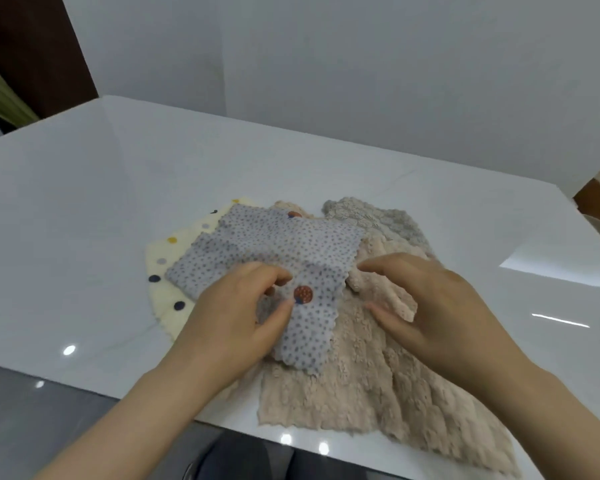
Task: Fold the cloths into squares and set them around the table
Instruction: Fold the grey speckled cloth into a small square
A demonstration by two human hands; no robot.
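Singling out the grey dotted cloth [278, 244] lying on the beige cloth [361, 386], I pinch its 6 o'clock edge with the left hand [236, 313], right hand [440, 306] open at 3 o'clock; next, pull it clear, flatten.

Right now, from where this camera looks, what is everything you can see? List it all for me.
glossy white table: one, white, fills the middle of the view
thin dotted cloth: one, pale grey with red-brown round patches, on top of the pile
fleecy polka-dot cloth: one, cream with dark and yellow dots, left, under the dotted cloth
fluffy beige cloth: one, beige, reaches the near edge
fluffy grey cloth: one, grey-green, far right of the pile
wall: one, white, behind the table
left hand: one, pinches the dotted cloth
right hand: one, fingers spread over the beige cloth
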